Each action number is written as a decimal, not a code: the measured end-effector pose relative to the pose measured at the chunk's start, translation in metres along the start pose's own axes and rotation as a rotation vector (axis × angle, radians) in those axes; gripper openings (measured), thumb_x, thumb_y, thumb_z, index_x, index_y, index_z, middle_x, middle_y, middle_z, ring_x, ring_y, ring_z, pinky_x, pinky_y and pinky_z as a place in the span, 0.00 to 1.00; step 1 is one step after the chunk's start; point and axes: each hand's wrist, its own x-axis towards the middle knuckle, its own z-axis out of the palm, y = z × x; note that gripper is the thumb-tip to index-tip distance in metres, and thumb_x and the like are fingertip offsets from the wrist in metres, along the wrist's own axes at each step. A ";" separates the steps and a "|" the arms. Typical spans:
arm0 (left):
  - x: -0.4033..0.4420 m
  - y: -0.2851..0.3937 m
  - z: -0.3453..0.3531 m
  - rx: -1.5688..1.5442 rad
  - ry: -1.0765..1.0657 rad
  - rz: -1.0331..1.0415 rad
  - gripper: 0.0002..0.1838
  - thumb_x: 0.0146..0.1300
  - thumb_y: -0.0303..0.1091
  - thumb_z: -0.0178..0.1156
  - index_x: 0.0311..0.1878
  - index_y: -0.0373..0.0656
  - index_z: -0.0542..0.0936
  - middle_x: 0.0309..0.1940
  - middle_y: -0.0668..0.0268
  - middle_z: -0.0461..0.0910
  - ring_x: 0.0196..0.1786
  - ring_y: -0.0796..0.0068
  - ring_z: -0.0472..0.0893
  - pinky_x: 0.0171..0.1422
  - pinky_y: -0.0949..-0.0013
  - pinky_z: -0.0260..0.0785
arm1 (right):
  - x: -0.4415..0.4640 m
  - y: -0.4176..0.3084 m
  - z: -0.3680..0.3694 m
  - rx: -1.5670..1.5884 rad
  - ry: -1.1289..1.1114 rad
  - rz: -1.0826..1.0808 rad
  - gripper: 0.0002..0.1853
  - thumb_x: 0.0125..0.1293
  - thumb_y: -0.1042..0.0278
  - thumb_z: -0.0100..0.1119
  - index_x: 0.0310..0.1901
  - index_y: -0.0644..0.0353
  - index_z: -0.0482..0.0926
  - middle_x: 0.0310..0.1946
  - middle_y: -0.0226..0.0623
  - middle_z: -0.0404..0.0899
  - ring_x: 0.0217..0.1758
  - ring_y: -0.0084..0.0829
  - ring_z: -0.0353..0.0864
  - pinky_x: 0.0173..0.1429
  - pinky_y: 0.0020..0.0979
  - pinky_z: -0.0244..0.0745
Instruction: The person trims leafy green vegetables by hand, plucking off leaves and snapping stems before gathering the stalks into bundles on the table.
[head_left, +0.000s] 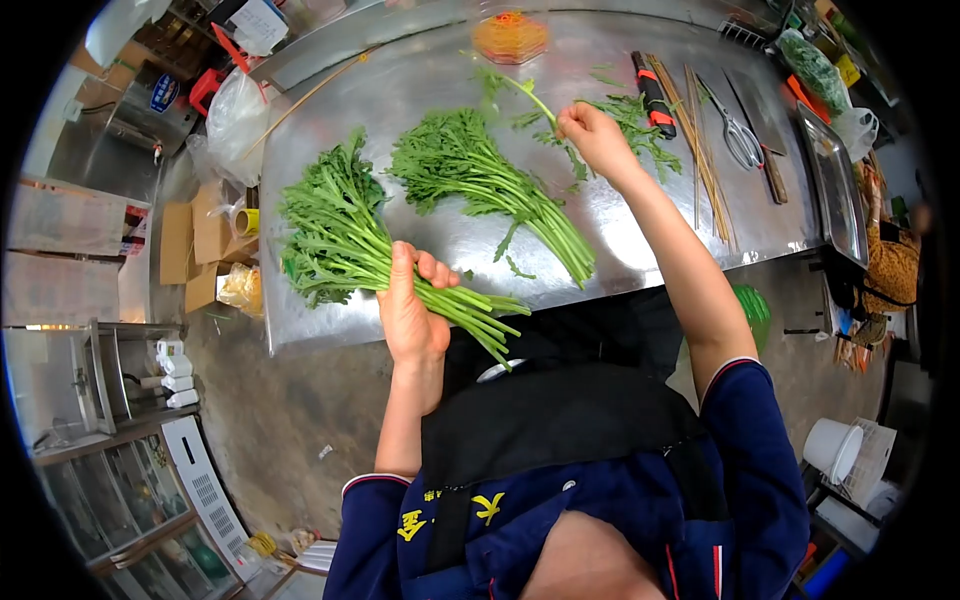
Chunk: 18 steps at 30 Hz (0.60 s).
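My left hand (pixel 412 305) is closed around the stems of a bunch of leafy greens (pixel 335 225), whose cut ends stick out to the right past my fingers. A second bunch of greens (pixel 480 170) lies on the steel table (pixel 370 100) just right of it, stems toward me. Over the table, my right hand (pixel 592 135) pinches a single green stalk (pixel 538 103) that points up and to the left. Loose leaves (pixel 635 125) lie around and behind that hand.
Right of my right hand lie a black-and-red tool (pixel 653 95), thin wooden sticks (pixel 690 140), scissors (pixel 738 138) and a knife (pixel 757 135). An orange-topped item (pixel 510 38) sits at the back. A metal tray (pixel 833 185) stands at the right edge; cardboard boxes (pixel 205 240) are at left.
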 end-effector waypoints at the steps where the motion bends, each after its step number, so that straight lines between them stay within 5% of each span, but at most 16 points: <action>1: 0.000 -0.002 0.002 0.011 0.004 -0.014 0.11 0.64 0.42 0.54 0.33 0.46 0.69 0.20 0.73 0.62 0.24 0.80 0.64 0.31 0.71 0.62 | -0.007 -0.014 -0.002 0.122 -0.040 0.080 0.11 0.60 0.65 0.54 0.41 0.63 0.75 0.33 0.34 0.79 0.35 0.25 0.76 0.37 0.29 0.69; 3: 0.000 -0.005 0.008 0.047 0.012 -0.036 0.09 0.63 0.40 0.55 0.33 0.46 0.69 0.19 0.74 0.60 0.23 0.81 0.62 0.31 0.72 0.60 | -0.028 -0.045 -0.004 0.367 -0.125 0.235 0.11 0.61 0.66 0.55 0.42 0.63 0.76 0.34 0.32 0.80 0.35 0.19 0.75 0.38 0.26 0.68; 8: -0.001 -0.014 0.019 0.087 0.000 -0.076 0.08 0.59 0.33 0.60 0.35 0.43 0.70 0.18 0.71 0.64 0.22 0.77 0.66 0.32 0.68 0.66 | -0.073 -0.084 0.009 0.685 -0.252 0.152 0.12 0.56 0.73 0.61 0.43 0.65 0.77 0.35 0.31 0.80 0.37 0.19 0.76 0.44 0.21 0.71; 18: -0.008 -0.014 0.026 0.115 -0.085 -0.118 0.08 0.61 0.34 0.58 0.38 0.41 0.71 0.21 0.70 0.68 0.23 0.78 0.69 0.30 0.71 0.66 | -0.116 -0.101 0.035 0.655 -0.315 0.085 0.11 0.56 0.73 0.61 0.42 0.64 0.78 0.33 0.27 0.79 0.35 0.15 0.74 0.42 0.19 0.70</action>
